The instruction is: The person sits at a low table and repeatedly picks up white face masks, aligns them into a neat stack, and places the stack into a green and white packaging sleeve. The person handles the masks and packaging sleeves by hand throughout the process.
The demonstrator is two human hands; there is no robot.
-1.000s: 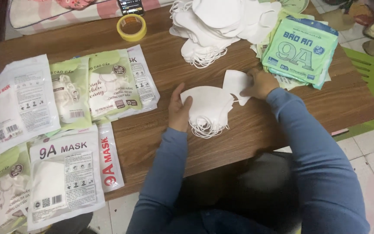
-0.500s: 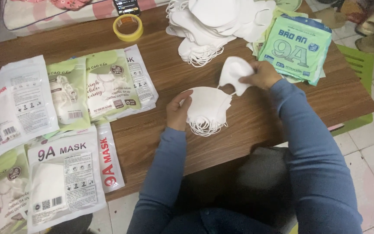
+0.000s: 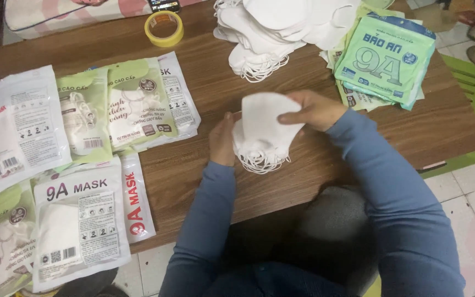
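Your right hand (image 3: 315, 110) pinches a white mask (image 3: 266, 118) over the small mask stack (image 3: 259, 151) at table centre; your left hand (image 3: 222, 140) cups that stack from nine o'clock.

Hidden / cut off, head view

Left hand (image 3: 224, 140): fingers tucked behind the white mask stack (image 3: 259, 144), can't count the masks. Right hand (image 3: 314, 110) thumb under the top mask (image 3: 265, 118). Loose mask pile (image 3: 281, 27) and phone (image 3: 163, 4) cut by top edge; packs at left (image 3: 6, 126) cut by left edge; bottom packs (image 3: 78, 225) partly off frame. Small print on packs too small to tell.
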